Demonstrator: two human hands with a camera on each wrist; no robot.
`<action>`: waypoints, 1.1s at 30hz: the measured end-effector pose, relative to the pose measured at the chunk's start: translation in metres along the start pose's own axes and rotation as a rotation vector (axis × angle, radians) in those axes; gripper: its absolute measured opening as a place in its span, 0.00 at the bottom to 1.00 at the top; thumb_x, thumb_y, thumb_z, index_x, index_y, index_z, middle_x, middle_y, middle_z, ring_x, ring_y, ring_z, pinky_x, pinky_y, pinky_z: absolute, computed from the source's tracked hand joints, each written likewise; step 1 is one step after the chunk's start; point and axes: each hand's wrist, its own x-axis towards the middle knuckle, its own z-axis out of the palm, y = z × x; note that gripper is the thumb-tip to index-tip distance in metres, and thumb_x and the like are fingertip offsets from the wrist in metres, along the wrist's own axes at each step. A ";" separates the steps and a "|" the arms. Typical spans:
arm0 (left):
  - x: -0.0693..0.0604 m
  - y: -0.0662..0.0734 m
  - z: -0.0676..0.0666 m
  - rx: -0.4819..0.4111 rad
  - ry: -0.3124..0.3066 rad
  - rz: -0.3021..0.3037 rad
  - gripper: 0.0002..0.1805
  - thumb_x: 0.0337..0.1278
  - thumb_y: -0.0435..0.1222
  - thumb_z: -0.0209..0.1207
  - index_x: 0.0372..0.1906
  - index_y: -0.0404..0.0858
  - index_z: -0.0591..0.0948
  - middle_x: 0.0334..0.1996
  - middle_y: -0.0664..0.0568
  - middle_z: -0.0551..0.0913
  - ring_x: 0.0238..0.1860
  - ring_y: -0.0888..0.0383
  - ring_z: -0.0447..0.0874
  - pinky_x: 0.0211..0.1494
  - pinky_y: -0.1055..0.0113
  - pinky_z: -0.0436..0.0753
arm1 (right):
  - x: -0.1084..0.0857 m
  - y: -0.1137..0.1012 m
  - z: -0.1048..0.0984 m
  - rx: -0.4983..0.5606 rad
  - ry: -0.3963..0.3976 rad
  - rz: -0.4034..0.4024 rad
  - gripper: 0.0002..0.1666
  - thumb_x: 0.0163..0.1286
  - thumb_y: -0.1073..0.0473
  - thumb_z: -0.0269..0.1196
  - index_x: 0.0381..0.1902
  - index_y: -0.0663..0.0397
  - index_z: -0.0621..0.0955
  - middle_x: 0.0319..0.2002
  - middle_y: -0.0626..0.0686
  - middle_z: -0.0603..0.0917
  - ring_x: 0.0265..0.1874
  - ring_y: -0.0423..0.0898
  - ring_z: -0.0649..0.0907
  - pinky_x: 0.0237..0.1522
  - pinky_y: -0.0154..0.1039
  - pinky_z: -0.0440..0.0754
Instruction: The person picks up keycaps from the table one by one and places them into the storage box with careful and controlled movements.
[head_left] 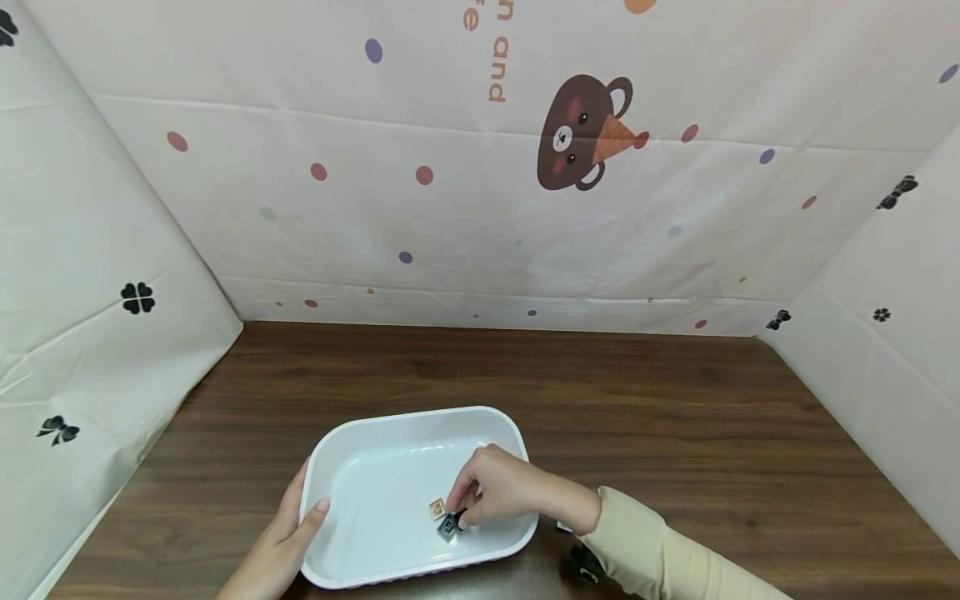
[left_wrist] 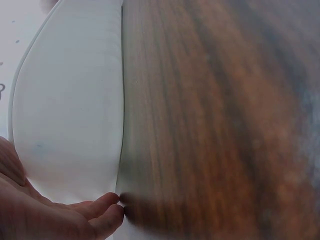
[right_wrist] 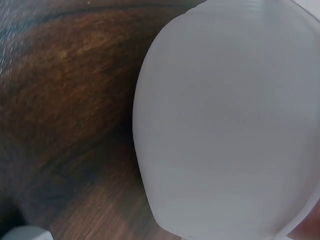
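A white rectangular tray (head_left: 375,500) with rounded corners sits on the table. My left hand (head_left: 281,542) grips its left side, thumb at the rim. In the left wrist view the fingers of that hand (left_wrist: 60,217) reach under the tray's outer wall (left_wrist: 70,100). Inside the tray, my right hand (head_left: 495,487) pinches a small dark block (head_left: 459,521), mostly hidden by the fingers. Beside it lie a tan block (head_left: 437,508) and a dark grey-green block (head_left: 447,527), each with a mark on top. The right wrist view is mostly the tray's outside wall (right_wrist: 225,125).
A dark object (head_left: 585,564) lies on the brown wooden table (head_left: 660,400) by the right sleeve (head_left: 637,533), partly covered. A small white thing (head_left: 563,527) shows next to the forearm. Patterned white sheets (head_left: 480,225) stand at the back and both sides.
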 end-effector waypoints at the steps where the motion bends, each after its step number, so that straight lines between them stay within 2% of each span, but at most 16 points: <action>1: 0.000 0.000 0.000 0.002 0.000 -0.001 0.34 0.70 0.39 0.40 0.70 0.33 0.38 0.66 0.27 0.43 0.59 0.33 0.58 0.44 0.58 0.76 | 0.000 0.000 0.000 -0.010 -0.004 -0.003 0.06 0.46 0.71 0.70 0.26 0.61 0.85 0.21 0.48 0.84 0.20 0.24 0.73 0.27 0.22 0.74; 6: 0.000 0.000 0.000 -0.006 -0.003 -0.010 0.34 0.70 0.39 0.40 0.70 0.33 0.37 0.66 0.27 0.43 0.58 0.34 0.59 0.44 0.58 0.76 | 0.000 0.000 0.000 -0.048 0.007 -0.030 0.07 0.45 0.70 0.70 0.26 0.60 0.85 0.20 0.47 0.84 0.20 0.25 0.73 0.27 0.21 0.73; 14: 0.001 -0.001 0.000 -0.012 -0.007 -0.016 0.34 0.70 0.39 0.40 0.70 0.33 0.37 0.66 0.27 0.42 0.59 0.32 0.56 0.45 0.53 0.75 | 0.000 0.002 -0.003 -0.006 0.088 -0.028 0.08 0.46 0.70 0.70 0.28 0.60 0.86 0.21 0.47 0.84 0.22 0.29 0.76 0.29 0.24 0.76; 22: 0.002 -0.001 0.000 0.020 -0.001 -0.015 0.34 0.70 0.39 0.40 0.70 0.33 0.38 0.66 0.27 0.43 0.59 0.34 0.58 0.44 0.58 0.76 | -0.001 0.001 -0.004 0.016 0.123 -0.038 0.08 0.47 0.70 0.69 0.28 0.59 0.86 0.22 0.47 0.83 0.24 0.30 0.77 0.30 0.24 0.76; 28: 0.002 -0.001 0.000 -0.006 -0.013 -0.030 0.34 0.70 0.40 0.40 0.70 0.34 0.37 0.67 0.27 0.42 0.59 0.33 0.57 0.44 0.56 0.77 | -0.005 0.001 -0.006 0.095 0.137 -0.053 0.08 0.48 0.71 0.68 0.29 0.62 0.85 0.23 0.50 0.84 0.25 0.31 0.78 0.31 0.24 0.77; 33: 0.002 -0.002 -0.001 0.016 -0.012 -0.020 0.34 0.70 0.40 0.39 0.70 0.33 0.37 0.67 0.27 0.42 0.60 0.32 0.56 0.44 0.55 0.76 | -0.010 0.003 -0.010 0.191 0.157 -0.055 0.08 0.49 0.72 0.67 0.31 0.66 0.84 0.26 0.54 0.84 0.26 0.32 0.79 0.33 0.28 0.78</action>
